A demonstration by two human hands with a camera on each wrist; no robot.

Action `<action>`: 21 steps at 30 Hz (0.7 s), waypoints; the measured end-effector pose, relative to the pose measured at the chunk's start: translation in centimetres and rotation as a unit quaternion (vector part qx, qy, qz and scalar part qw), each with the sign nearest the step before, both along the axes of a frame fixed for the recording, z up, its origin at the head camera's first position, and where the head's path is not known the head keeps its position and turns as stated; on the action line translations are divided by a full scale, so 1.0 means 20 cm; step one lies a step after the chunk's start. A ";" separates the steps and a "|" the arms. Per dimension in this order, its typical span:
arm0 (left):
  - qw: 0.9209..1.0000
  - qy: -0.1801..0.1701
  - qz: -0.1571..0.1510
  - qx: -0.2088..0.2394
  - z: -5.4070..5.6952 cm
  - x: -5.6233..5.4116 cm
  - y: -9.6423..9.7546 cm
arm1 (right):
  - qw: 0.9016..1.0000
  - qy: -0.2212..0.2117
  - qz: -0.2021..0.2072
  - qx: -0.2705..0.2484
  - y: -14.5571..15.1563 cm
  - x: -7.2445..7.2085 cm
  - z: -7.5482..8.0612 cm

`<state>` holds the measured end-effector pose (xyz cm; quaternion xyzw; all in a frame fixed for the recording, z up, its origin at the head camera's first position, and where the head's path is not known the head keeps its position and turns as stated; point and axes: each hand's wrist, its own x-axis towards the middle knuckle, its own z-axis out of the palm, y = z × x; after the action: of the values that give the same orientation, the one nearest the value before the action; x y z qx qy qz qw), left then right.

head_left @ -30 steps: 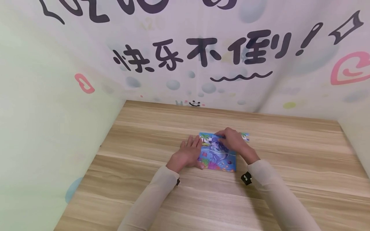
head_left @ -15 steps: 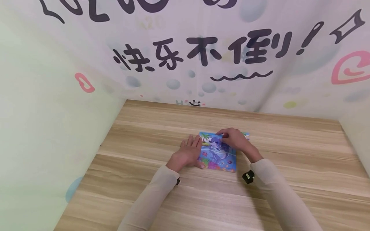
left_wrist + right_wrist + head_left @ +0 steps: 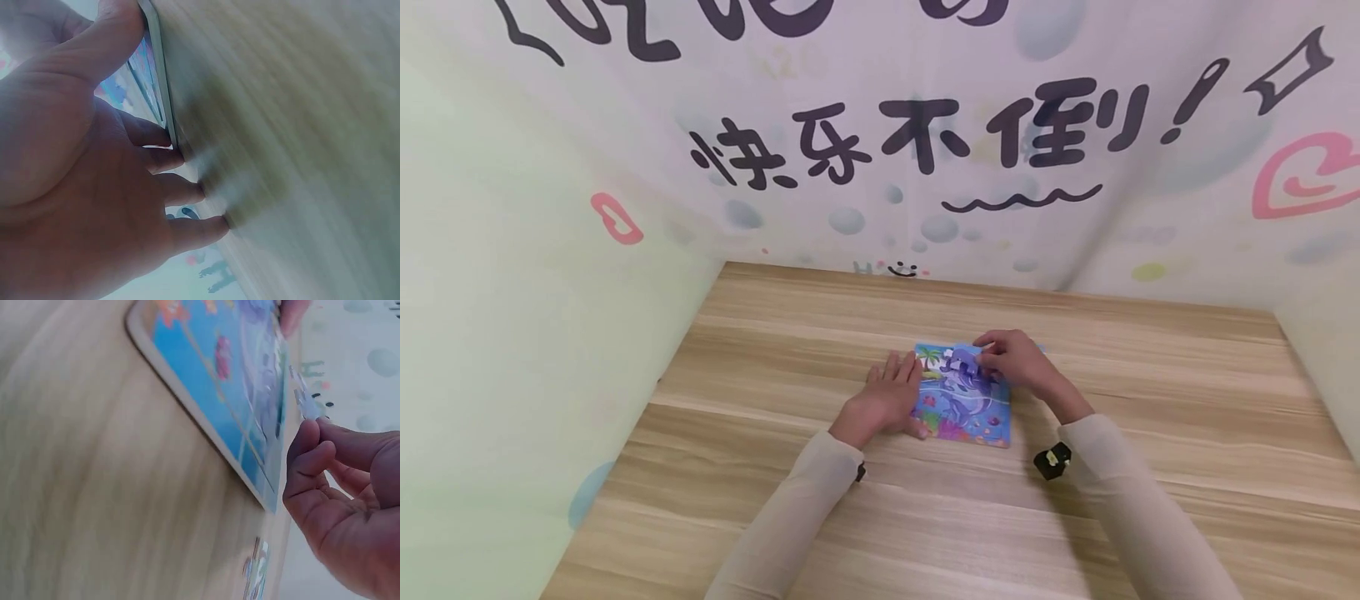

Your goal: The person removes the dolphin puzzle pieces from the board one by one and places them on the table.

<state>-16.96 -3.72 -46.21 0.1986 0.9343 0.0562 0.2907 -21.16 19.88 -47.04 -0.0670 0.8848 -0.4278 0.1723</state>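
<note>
A colourful jigsaw puzzle board [image 3: 973,427] with a purple dolphin and sea scene lies flat on the wooden table. Along its left edge rests my left hand [image 3: 889,402], fingers straight and spread; the left wrist view has the thumb at the board's edge [image 3: 164,81] and fingertips on the tabletop. My right hand [image 3: 1021,363] is over the board's upper right, pinching a purple puzzle piece [image 3: 962,360] between thumb and fingers. In the right wrist view this piece [image 3: 304,399] is raised and tilted above the board, seen nearly edge-on.
Another puzzle piece [image 3: 257,572] lies on the table beyond the board's right side, mostly hidden by the right hand in the head view. A white printed cloth [image 3: 850,221] hangs at the table's back edge, and a pale wall [image 3: 512,333] stands on the left.
My right hand has lifted the purple piece off the board's top area, tilting it up, and shifted slightly right. The left hand stays in place at the board's left edge.
</note>
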 end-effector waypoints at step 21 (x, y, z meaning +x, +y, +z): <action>1.000 -0.003 0.008 0.020 -0.01 0.00 -0.01 | 0.995 -0.043 -0.090 0.018 0.34 0.04 0.06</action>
<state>-16.92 -3.82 -46.32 0.1966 0.9336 0.0781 0.2892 -20.44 26.59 -45.81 0.0344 0.8864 -0.4284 0.1722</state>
